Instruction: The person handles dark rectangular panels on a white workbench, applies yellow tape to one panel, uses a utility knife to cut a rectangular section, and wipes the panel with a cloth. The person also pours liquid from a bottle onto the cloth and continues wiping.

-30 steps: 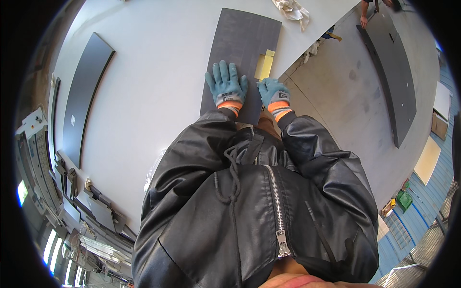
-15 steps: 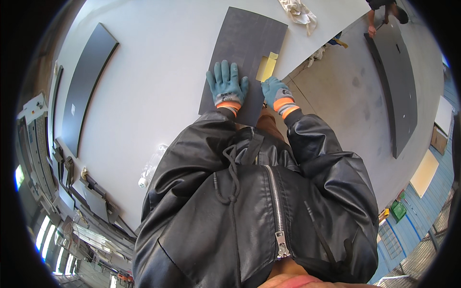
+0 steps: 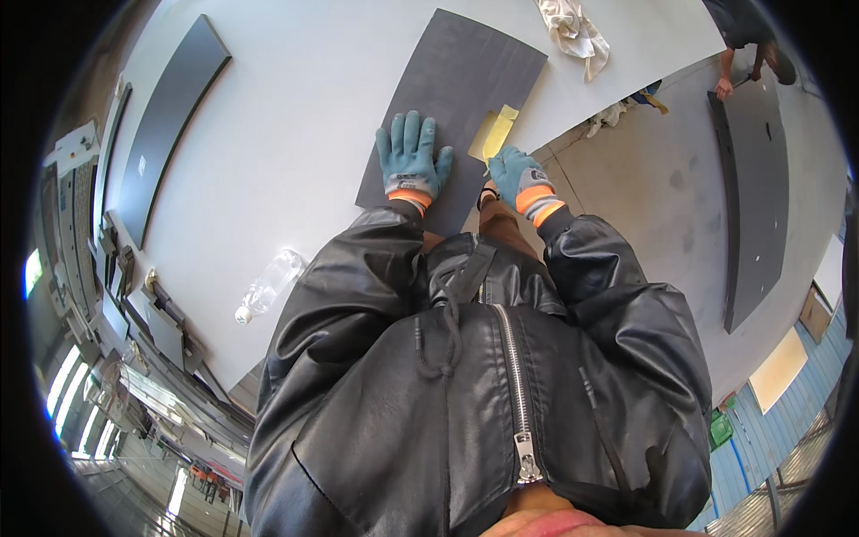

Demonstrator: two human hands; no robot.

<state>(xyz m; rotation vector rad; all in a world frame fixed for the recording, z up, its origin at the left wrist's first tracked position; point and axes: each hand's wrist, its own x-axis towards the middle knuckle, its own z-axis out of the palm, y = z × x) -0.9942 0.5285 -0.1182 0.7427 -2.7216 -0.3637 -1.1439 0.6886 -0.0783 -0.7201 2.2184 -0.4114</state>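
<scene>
While the head camera looks straight down, here is the person's left hand in its blue-grey glove, palm down on a dark grey panel, four fingers stretched out and the thumb standing off to the side, pressing flat and gripping nothing. Over on the other side, the right hand, gloved to match with the same orange band at the wrist, has its fingers bent in close together right at the panel's right edge! They meet the lower end of a yellow strip; whether they actually pinch it, I can't tell, the fingertips are too small and hidden. The strip lies slanting along that edge, beside a duller tan patch. And the panel itself? On a broad white table, tilted a little to the right, its near end close to the person's body.

Beyond its far right corner sits a crumpled off-white cloth. Down by the left sleeve, a clear plastic bottle lies on its side, and farther left rests a long dark board. Up at the upper right, a co-worker's hand is at the end of another dark board, well apart from the person's own.
</scene>
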